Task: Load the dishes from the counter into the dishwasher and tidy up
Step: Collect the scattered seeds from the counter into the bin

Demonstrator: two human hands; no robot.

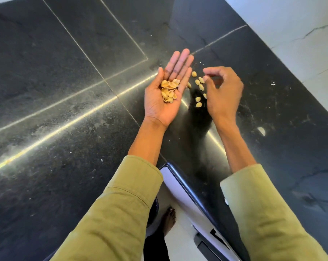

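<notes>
No text, label, brand, number or sign can be read anywhere in the view.

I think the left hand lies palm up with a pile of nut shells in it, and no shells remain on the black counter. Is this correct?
Not quite. The head view shows the left hand palm up holding nut shells, but several loose shells remain on the black counter, beside the right hand.
</notes>
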